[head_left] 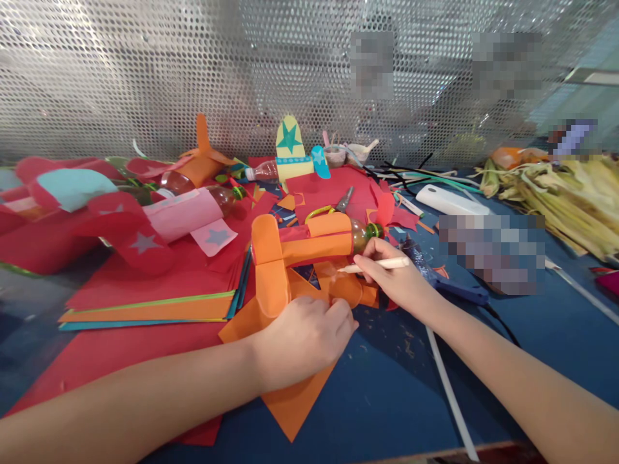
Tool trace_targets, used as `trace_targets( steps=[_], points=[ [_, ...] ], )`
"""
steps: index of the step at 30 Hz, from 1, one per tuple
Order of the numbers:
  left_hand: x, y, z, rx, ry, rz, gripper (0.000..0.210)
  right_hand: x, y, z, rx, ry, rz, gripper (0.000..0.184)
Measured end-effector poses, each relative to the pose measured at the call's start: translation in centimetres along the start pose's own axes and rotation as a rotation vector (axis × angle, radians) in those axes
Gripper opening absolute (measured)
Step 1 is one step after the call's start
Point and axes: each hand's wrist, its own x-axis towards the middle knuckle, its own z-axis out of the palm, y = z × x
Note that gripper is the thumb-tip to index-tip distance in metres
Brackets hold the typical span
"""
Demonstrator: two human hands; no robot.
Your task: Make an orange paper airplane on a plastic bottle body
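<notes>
My right hand [394, 277] grips a slim white pen [394, 263], its tip pointing left over a piece of orange paper [345, 287]. Curled fingers of my left hand [307, 335] press on the near edge of that paper; the fingertips are partly hidden. Under and around this hand lies a larger orange sheet [294, 409]. Just beyond the hands is a plastic bottle [358, 235] on its side, wrapped in orange paper with red edges and a green neck. Rounded orange flaps [271, 277] stand at its left end.
Stacked coloured paper [159, 283] and paper-covered bottle planes [184, 212] fill the left. Scissors [344, 200] lie behind on red paper. To the right are a blue glue gun [459, 290], a white stick [452, 393] and dried husks [570, 200]. A perforated metal panel [193, 71] stands behind.
</notes>
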Motion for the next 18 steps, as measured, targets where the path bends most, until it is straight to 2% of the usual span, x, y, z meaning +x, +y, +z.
trace_targets(
  steps=[18],
  points=[
    [-0.1, 0.08, 0.13, -0.002, 0.002, 0.006, 0.019, -0.05, -0.11, 0.06, -0.02, 0.003, -0.015, 0.023]
  ],
)
